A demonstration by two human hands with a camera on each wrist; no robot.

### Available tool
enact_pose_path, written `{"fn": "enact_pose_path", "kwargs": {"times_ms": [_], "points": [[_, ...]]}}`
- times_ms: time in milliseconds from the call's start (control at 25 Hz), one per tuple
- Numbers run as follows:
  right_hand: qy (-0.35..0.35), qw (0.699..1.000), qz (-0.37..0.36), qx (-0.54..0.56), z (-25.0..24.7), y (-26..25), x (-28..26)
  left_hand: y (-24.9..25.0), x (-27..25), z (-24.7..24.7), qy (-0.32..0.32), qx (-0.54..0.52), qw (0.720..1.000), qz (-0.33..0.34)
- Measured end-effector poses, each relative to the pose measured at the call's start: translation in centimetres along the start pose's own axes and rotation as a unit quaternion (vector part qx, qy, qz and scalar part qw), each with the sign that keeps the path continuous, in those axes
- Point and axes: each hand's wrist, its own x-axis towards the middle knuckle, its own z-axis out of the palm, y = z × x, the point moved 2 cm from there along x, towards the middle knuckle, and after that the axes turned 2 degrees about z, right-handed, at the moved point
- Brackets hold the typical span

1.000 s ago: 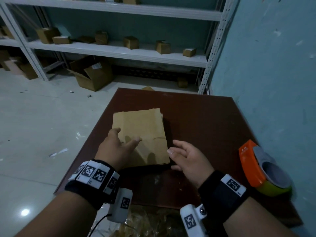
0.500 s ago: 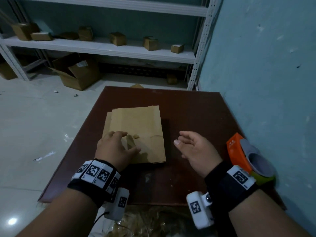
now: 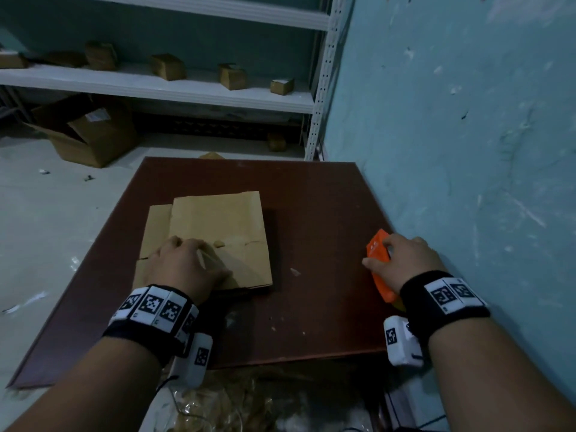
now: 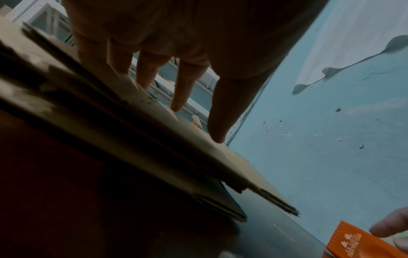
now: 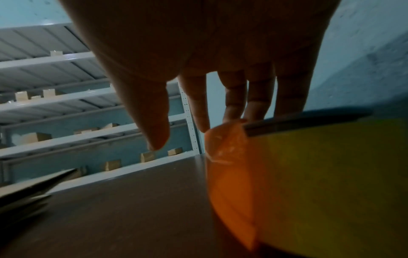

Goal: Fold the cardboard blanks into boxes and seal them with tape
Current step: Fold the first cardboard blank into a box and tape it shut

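A stack of flat cardboard blanks (image 3: pixel 218 226) lies on the dark brown table (image 3: pixel 311 307), with the top blank shifted right of the one under it. My left hand (image 3: pixel 184 266) rests on the stack's near left part. In the left wrist view its fingertips (image 4: pixel 176 106) press on the top blank (image 4: pixel 163 127). An orange tape dispenser (image 3: pixel 378 247) sits at the table's right edge by the wall. My right hand (image 3: pixel 405 260) lies over it. In the right wrist view the fingers (image 5: pixel 234 108) hang straight and touch the top of the dispenser (image 5: pixel 229 174), with the thumb (image 5: pixel 154 132) apart on its left.
A teal wall (image 3: pixel 467 151) runs close along the table's right side. White shelves (image 3: pixel 187 92) behind hold several small boxes, and an open carton (image 3: pixel 90 132) stands on the floor. Crumpled plastic (image 3: pixel 218 406) lies below the table's near edge.
My right hand has moved from beside the stack rightward onto the tape dispenser. The top blank has shifted right, baring the one below at the left. My left hand stays on the stack.
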Motion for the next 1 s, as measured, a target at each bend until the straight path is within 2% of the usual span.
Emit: {"fn": "enact_pose_path", "kwargs": {"times_ms": [160, 280, 600, 760, 1000], "points": [[-0.014, 1.000, -0.010, -0.022, -0.2, 0.1, 0.2, -0.4, 0.1, -0.2, 0.003, -0.014, 1.000, 0.001], [-0.011, 0.998, -0.047, -0.030, 0.0, -0.6, 0.0, -0.7, 0.2, -0.2, 0.006, -0.015, 1.000, 0.001], [-0.017, 0.989, -0.145, 0.014, 1.7, -6.2, -1.0, -1.5, -0.4, -0.7, 0.000, -0.037, 0.999, -0.017], [-0.025, 0.988, -0.148, 0.026, 2.2, -7.3, -1.4, -2.5, -0.6, -1.2, 0.018, -0.077, 0.995, -0.062], [-0.037, 0.989, -0.141, 0.038, 2.0, -7.3, -1.9, -3.1, -0.1, -1.6, 0.021, -0.126, 0.988, -0.088]]}}
